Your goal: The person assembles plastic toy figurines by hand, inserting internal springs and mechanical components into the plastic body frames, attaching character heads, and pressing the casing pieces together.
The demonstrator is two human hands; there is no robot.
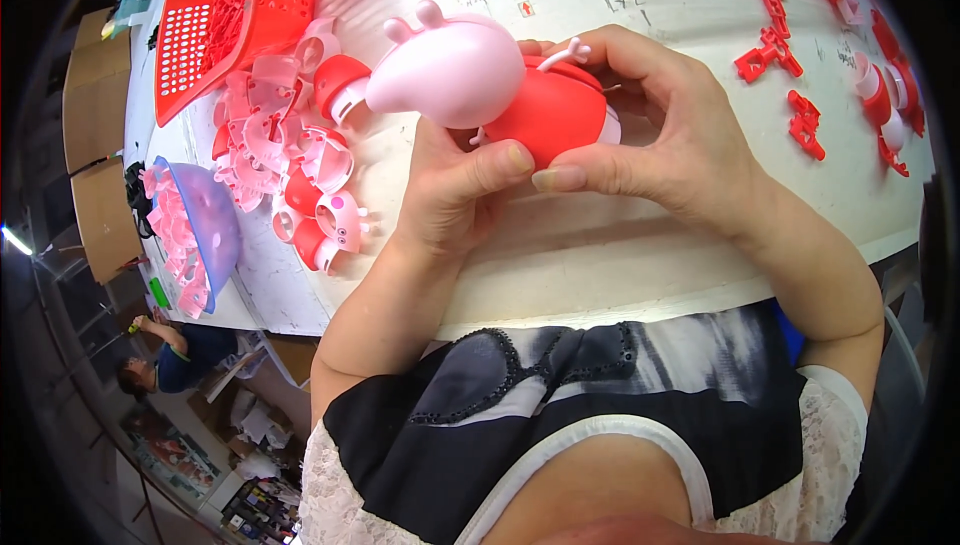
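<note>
The black top (570, 397) has white lace sleeves (836, 445).

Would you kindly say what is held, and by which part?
The left hand and right hand hold a pink-and-red plastic pig figure by its red body.

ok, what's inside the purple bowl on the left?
Pink plastic pieces are heaped in the purple bowl, showing at its open side. The top pieces cover whatever lies deeper, and the bowl's bottom can't be seen.
</note>
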